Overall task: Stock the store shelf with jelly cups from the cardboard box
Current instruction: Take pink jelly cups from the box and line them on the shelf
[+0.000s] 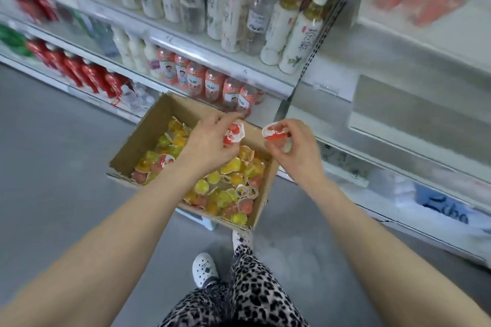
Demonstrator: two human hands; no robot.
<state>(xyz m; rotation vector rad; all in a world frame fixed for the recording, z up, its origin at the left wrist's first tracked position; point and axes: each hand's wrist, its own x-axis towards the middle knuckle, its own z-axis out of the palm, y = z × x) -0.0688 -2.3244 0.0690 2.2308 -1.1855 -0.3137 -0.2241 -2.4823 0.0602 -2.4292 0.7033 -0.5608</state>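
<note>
Leopard-print trousers [255, 292] and a white clog [204, 269] are seen nearest. Ahead, a cardboard box [148, 130] is filled with loose jelly cups [225, 183] in yellow, orange and pink. The left hand [210, 143] is held above the box, fingers curled round red jelly cups [235, 133]. The right hand [295, 151] is held just past the box's right edge, a red-lidded jelly cup [273, 133] pinched in its fingertips. Beyond, the store shelf [239, 71] is stocked with bottles [212, 85].

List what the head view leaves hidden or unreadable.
- Head view: left hand covers its red jelly cups; count unclear.
- Head view: right hand hides most of its cup.
- Head view: red bottles too blurred to read.
- Head view: loose cups bury the cardboard box floor.
</note>
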